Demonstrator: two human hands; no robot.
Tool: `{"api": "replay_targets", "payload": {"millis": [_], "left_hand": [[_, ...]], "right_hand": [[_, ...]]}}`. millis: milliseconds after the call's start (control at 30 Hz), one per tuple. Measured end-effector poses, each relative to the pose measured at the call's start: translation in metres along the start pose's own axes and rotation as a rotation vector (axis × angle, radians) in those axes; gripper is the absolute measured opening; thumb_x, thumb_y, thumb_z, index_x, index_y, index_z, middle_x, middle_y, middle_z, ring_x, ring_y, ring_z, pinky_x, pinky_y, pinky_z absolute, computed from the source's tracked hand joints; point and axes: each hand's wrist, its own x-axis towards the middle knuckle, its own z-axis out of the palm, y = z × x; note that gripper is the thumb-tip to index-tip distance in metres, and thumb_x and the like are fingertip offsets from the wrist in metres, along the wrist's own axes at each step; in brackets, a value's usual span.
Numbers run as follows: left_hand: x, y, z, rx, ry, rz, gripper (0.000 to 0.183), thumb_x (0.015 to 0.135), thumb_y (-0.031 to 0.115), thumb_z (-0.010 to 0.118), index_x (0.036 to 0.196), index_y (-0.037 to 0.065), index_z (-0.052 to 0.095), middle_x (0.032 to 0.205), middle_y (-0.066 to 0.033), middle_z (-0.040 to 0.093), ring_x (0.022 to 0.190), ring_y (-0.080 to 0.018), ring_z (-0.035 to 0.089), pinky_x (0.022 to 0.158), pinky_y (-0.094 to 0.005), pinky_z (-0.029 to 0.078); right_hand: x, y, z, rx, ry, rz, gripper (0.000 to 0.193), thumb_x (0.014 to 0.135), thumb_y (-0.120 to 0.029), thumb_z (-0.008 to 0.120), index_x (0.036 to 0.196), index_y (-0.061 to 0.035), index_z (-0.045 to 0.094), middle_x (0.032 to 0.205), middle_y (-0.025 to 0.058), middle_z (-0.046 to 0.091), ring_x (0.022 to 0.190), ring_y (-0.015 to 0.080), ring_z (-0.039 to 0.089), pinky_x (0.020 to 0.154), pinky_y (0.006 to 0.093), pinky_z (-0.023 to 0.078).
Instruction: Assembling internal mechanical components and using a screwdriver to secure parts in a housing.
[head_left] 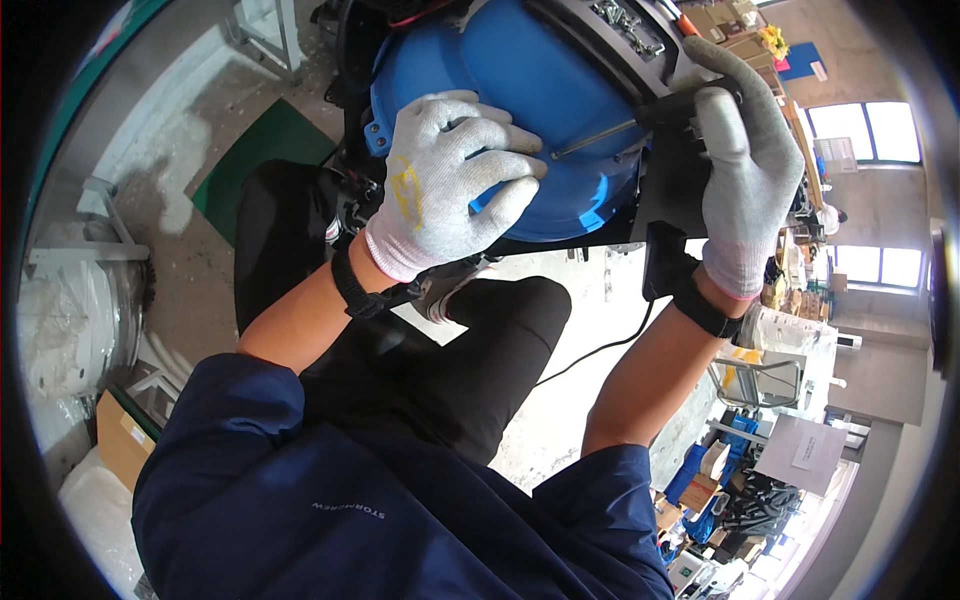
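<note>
Fingers spread and slightly bent, the left hand (440,180) lies on the blue shell (490,50), probably steadying it. The right hand (750,170) has its fingers closed around the screwdriver (600,137), whose shaft slants over the shell toward the left fingertips; contact is unclear. Screws (630,28) sit beyond, seemingly for easy reach.

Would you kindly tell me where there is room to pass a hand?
The widest bare patch is on the blue shell, between the left hand and the screws. A smaller one lies below the screwdriver, beside the black panel. It is crowded where the screwdriver's tip nears the left hand, and around the right hand.
</note>
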Motion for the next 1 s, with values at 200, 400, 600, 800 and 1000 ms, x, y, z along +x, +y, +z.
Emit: {"api": "replay_targets", "payload": {"millis": [200,400,600,800,1000], "left_hand": [[-0.001,-0.001,-0.003,0.006,0.000,-0.003,0.006,0.081,0.020,0.069,0.082,0.016,0.074,0.097,0.0023,0.074,0.096,-0.0207,0.062,0.098,-0.0417,0.044],[0.002,0.000,0.001,0.007,0.000,0.004,0.006,0.081,0.019,0.069,0.082,0.016,0.074,0.097,0.0024,0.074,0.096,-0.0209,0.062,0.098,-0.0412,0.044],[0.001,0.002,0.000,0.006,-0.008,-0.005,0.006,0.080,0.019,0.069,0.082,0.017,0.074,0.096,0.0027,0.074,0.097,-0.0214,0.062,0.098,-0.0408,0.043],[0.000,0.002,-0.002,0.009,-0.012,-0.010,0.007,0.080,0.019,0.069,0.083,0.017,0.075,0.097,0.0029,0.074,0.098,-0.0215,0.062,0.098,-0.0409,0.043],[0.000,0.001,-0.001,0.011,-0.012,0.000,0.007,0.082,0.021,0.069,0.083,0.017,0.074,0.097,0.0031,0.073,0.099,-0.0212,0.062,0.099,-0.0416,0.044]], "right_hand": [[0.007,0.005,0.005,0.309,-0.057,-0.133,0.049,0.101,-0.023,0.040,0.134,0.0072,0.060,0.122,0.0183,0.069,0.107,0.0212,0.065,0.100,0.0338,0.048],[0.006,0.008,-0.005,0.260,-0.057,-0.178,0.043,0.101,-0.018,0.046,0.132,0.0076,0.060,0.120,0.0193,0.070,0.104,0.0195,0.065,0.096,0.0318,0.049],[0.002,0.006,-0.003,0.300,-0.001,-0.070,0.030,0.090,-0.011,0.075,0.117,0.0008,0.074,0.098,0.0071,0.075,0.093,0.0101,0.066,0.089,0.0249,0.052],[0.004,0.001,0.008,0.229,0.074,-0.077,0.033,0.093,-0.016,0.073,0.122,-0.0014,0.073,0.098,0.0062,0.074,0.089,0.0094,0.064,0.084,0.0241,0.052],[0.003,0.020,-0.002,0.304,-0.029,-0.009,0.050,0.104,-0.031,0.045,0.137,0.0035,0.061,0.116,0.0110,0.071,0.092,0.0115,0.056,0.086,0.0255,0.045]]}}
